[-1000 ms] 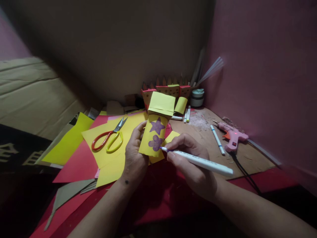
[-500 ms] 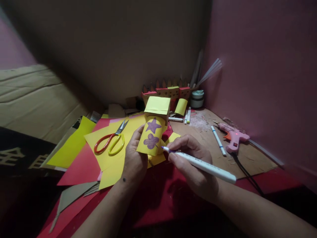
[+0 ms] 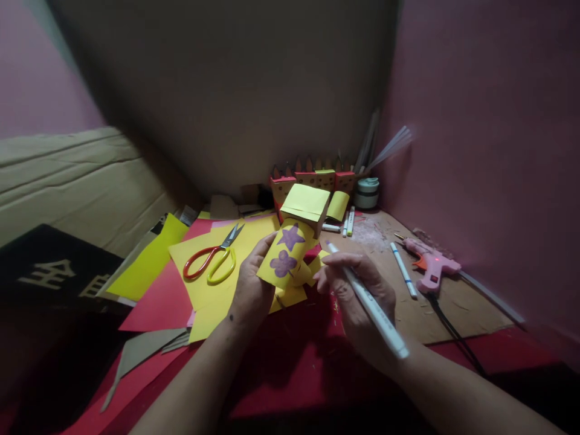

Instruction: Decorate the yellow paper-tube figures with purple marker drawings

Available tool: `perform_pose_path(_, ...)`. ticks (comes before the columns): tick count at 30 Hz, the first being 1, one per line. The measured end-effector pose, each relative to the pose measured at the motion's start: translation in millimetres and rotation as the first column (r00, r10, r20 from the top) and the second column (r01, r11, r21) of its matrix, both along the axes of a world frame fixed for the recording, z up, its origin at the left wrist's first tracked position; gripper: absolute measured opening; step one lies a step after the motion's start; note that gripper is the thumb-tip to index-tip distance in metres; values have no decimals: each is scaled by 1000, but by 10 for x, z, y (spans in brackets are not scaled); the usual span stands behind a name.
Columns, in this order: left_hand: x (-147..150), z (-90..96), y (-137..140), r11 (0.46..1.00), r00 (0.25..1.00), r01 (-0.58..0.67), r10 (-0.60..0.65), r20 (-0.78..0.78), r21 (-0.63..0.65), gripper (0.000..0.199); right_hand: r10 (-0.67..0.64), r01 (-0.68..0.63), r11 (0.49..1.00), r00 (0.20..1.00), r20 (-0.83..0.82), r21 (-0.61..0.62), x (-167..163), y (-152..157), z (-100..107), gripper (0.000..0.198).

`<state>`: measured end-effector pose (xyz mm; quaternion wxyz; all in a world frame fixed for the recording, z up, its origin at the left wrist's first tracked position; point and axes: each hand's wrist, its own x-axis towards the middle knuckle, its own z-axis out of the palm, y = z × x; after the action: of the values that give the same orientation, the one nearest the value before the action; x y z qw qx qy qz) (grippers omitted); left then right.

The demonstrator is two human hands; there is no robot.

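My left hand (image 3: 254, 281) is closed around a paper craft figure (image 3: 285, 257), a curved yellow paper body with a boxy yellow-topped head tilted to the right. Its front bears a purple star and, below that, a purple flower with a short stem. In my right hand (image 3: 362, 290) is a white marker pen (image 3: 374, 311), its purple tip pointing up and left, apart from the paper. Left of the figure, scissors (image 3: 215, 260) with one red and one yellow handle lie on yellow paper (image 3: 249, 241).
A pink glue gun (image 3: 432, 263) and a blue-and-white marker (image 3: 403, 270) lie on a cardboard sheet (image 3: 471, 314) at right. Behind stand several decorated cardboard pieces (image 3: 312, 178) and a lidded container (image 3: 366, 193). Red paper (image 3: 158, 302) and cardboard offcuts (image 3: 145, 353) lie left.
The marker tip has moved up and away from the flower, and the pen is now steeper in my right hand. The figure has tilted further right. The whole view has shifted slightly.
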<state>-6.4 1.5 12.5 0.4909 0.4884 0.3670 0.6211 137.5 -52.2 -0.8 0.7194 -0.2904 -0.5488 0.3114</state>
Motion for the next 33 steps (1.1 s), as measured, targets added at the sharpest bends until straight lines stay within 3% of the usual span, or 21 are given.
perform_pose_path(14, -72, -10, 98, 996, 998, 55, -58, 37, 74, 47, -32, 31, 999, 994, 107, 7, -2, 100, -98, 9)
perform_pose_path(23, -117, -50, 208, 988, 997, 8, -20, 77, 153, 46, -102, 91, 993, 981, 165, 75, -21, 144, -100, 6)
perform_pose_path(33, -98, -47, 188, 989, 991, -40, 21, 133, 141, 39, -217, 185, 973, 934, 282, 135, 18, 246, -149, 8)
